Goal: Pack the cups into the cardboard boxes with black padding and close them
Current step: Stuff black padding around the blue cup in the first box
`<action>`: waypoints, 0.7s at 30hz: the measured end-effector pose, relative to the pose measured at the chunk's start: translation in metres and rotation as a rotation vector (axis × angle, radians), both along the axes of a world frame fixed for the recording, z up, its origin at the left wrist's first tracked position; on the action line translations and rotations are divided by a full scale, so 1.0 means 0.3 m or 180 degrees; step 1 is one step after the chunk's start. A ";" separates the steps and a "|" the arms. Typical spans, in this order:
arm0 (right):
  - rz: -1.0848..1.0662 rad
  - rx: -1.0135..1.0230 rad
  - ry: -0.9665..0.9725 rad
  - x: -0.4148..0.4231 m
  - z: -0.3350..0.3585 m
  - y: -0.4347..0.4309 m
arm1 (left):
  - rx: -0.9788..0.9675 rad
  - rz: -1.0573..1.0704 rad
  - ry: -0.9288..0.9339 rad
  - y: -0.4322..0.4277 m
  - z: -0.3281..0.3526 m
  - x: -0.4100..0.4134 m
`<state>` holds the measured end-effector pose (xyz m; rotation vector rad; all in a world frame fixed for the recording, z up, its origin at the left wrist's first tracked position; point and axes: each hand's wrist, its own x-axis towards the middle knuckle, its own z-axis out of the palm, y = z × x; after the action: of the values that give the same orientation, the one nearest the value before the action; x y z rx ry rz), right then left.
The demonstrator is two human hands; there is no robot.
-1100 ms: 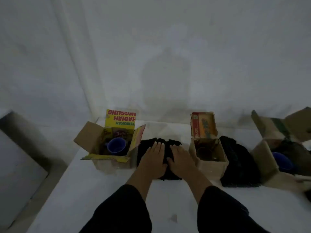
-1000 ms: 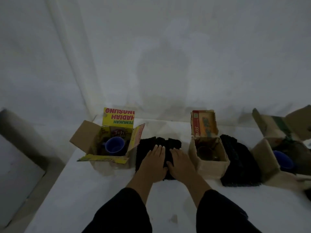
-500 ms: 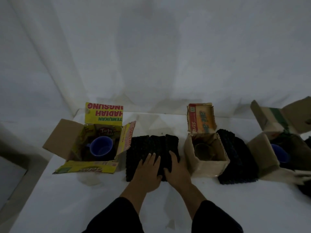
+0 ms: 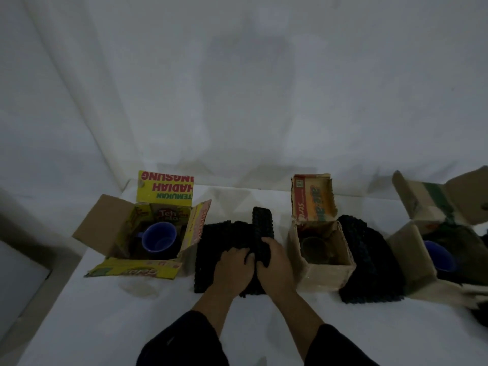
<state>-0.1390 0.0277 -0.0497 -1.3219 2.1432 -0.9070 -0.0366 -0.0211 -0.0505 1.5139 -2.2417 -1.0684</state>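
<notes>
- Three open boxes are lined up along the back of the table: left box, mid box, right box.
- The left box is set near the table's left edge, which runs diagonally down-left. Its near flap is laid flat on the table, and its left flap is splayed towards that edge.
- The right box is partly cut off by the frame's right side, so its far side cannot be judged.
- A white backdrop rises close behind the row.
- Bare table is seen in front of the row, on both sides of the forearms.
- Padding is spread between the left and mid boxes, just beside the left box's right flap. A narrow gap is left to the mid box.
- Second padding is packed between the mid and right boxes, apparently touching both.
- A blue cup is seated in the left box, mouth up. A glass cup is dimly seen in the mid box. A second blue cup sits in the right box, half hidden by the box wall.
- Left hand: its fingers are curled into the padding's middle, and a fold is gripped.
- Right hand: its fingers are wrapped round the padding's right strip, which is raised on edge.
- The hands are held side by side, touching.
</notes>
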 end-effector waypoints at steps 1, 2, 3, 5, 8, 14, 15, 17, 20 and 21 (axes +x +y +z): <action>-0.0027 -0.0082 -0.0199 0.004 0.019 0.000 | 0.0505 0.0173 0.0414 -0.003 0.020 -0.007; -0.0066 -0.0155 -0.0432 0.008 0.035 0.001 | 0.0945 0.0294 0.0687 -0.005 0.043 -0.016; -0.0109 -0.0202 -0.0677 0.011 0.051 0.003 | 0.1274 0.0391 0.0871 -0.006 0.062 -0.023; -0.0151 -0.0274 -0.1208 0.018 0.077 0.007 | 0.1739 0.0587 0.1099 -0.006 0.088 -0.041; -0.0123 -0.0125 -0.1907 0.026 0.119 0.008 | 0.2250 0.0911 0.1519 0.004 0.120 -0.053; -0.0388 0.0221 -0.2738 0.008 0.179 -0.029 | 0.2255 0.1119 0.1830 0.019 0.190 -0.019; -0.0387 0.0184 -0.2787 0.005 0.195 -0.031 | 0.2152 0.1025 0.1796 0.023 0.203 -0.007; -0.0384 0.0062 -0.2897 -0.009 0.223 -0.044 | 0.1975 0.0849 0.1712 0.032 0.231 0.016; -0.0395 -0.0207 -0.3321 -0.038 0.253 -0.084 | 0.1825 0.0632 0.1534 0.036 0.272 0.045; -0.0378 -0.0302 -0.3426 -0.039 0.268 -0.098 | 0.1821 0.0547 0.1458 0.032 0.288 0.060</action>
<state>-0.1506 -0.0019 0.0308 -0.4932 1.3249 -1.3614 -0.0186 -0.0116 0.0359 1.4125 -1.5399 -1.8772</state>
